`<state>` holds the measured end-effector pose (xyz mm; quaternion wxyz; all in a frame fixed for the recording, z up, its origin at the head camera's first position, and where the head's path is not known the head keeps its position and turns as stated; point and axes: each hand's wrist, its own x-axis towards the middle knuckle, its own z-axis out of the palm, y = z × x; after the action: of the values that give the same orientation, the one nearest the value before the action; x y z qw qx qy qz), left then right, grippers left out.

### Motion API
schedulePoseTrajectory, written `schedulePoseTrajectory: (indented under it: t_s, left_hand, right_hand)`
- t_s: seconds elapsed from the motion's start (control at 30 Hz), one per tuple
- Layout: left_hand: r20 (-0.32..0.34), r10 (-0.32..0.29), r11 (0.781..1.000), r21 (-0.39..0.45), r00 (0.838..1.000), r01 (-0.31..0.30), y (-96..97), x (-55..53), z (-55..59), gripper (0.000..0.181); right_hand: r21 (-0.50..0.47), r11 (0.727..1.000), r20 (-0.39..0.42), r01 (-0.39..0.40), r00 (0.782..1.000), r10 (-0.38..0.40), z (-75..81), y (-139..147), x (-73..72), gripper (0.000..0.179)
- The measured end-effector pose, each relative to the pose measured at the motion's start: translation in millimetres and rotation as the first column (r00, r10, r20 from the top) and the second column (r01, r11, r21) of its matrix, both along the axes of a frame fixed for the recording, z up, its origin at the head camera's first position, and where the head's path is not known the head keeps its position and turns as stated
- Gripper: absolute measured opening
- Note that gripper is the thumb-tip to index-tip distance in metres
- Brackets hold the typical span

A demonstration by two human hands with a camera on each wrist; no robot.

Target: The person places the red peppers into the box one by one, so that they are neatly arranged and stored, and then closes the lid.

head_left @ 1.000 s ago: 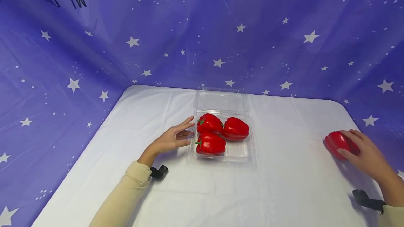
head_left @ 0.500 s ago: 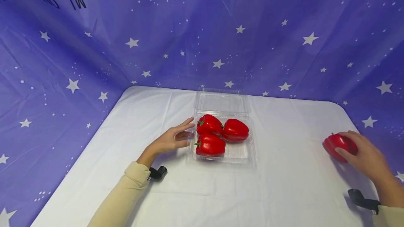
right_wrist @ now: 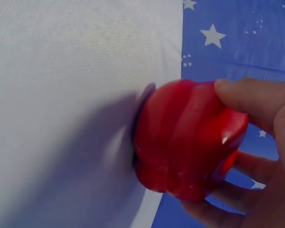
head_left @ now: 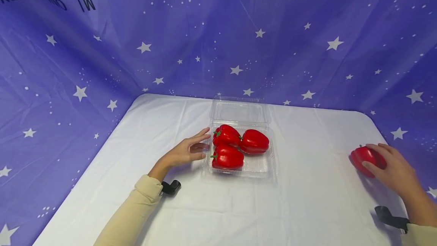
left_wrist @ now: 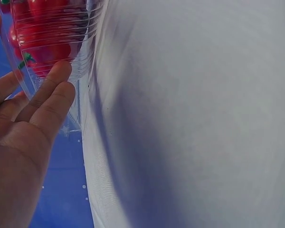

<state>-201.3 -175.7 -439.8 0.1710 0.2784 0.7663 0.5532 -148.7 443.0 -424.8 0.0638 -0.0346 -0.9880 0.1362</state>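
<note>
Gripping lone pepper (head_left: 360, 159) right of clear box (head_left: 257, 165): right hand (head_left: 394, 168). Left hand (head_left: 184, 151), spread, touches box's left wall; three peppers (head_left: 228, 158) inside.

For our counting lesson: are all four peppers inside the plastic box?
No, three peppers lie in the box, but the fourth pepper is outside it, held by the right hand.

The red pepper (right_wrist: 185, 137) is gripped by the right hand (right_wrist: 279, 185), its upper right pressed by the thumb (right_wrist: 244, 95), its lower right backed by fingers (right_wrist: 211, 213); left of the pepper, white cloth (right_wrist: 61, 61) is darkened by shadow (right_wrist: 92, 152); above and right of it, blue star-printed fabric (right_wrist: 247, 52) is seen
</note>
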Motion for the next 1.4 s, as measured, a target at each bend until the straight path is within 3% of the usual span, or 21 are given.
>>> schedulePoseTrajectory:
  t_s: [0.27, 0.6, 0.77, 1.03, 1.13, 1.3, 1.4]
  left_hand:
    - [0.005, 0.007, 1.0, 0.001, 1.0, -0.007, 0.0, -0.1, -1.1, 0.069]
    - [-0.007, 0.0, 1.0, -0.003, 1.0, 0.0, 2.4, -1.8, -0.5, 0.069]
    - [-0.024, 0.003, 1.0, 0.002, 1.0, -0.003, 3.4, -3.6, -0.6, 0.068]
    - [-0.025, -0.003, 1.0, -0.02, 1.0, 0.002, -0.2, 0.0, -1.7, 0.067]
    - [-0.022, 0.001, 1.0, -0.016, 1.0, -0.002, 0.5, 1.3, -1.7, 0.068]
    - [-0.02, 0.007, 1.0, -0.016, 1.0, -0.007, 0.8, 2.0, -1.1, 0.068]
    - [-0.024, 0.007, 1.0, -0.018, 1.0, -0.007, 1.4, 1.8, -1.0, 0.068]
  right_hand:
    - [0.005, 1.0, 0.011, 0.024, 1.0, -0.024, 2.0, -1.4, 0.2, 0.072]
    - [-0.015, 0.998, -0.085, -0.065, 0.994, 0.064, 4.1, 0.0, -2.9, 0.067]
    - [-0.058, 0.987, -0.159, -0.151, 0.977, 0.14, 9.8, -10.3, -3.1, 0.064]
    - [-0.025, 0.933, -0.354, -0.36, 0.876, 0.328, 11.9, -48.9, -1.2, 0.072]
    - [0.01, 0.914, -0.395, -0.406, 0.838, 0.376, 16.6, -66.8, 0.1, 0.078]
    - [0.044, 0.857, -0.451, -0.514, 0.755, 0.476, 26.9, -91.9, -0.1, 0.085]
    - [0.043, 0.826, -0.453, -0.563, 0.725, 0.518, 33.0, -103.7, 1.8, 0.084]
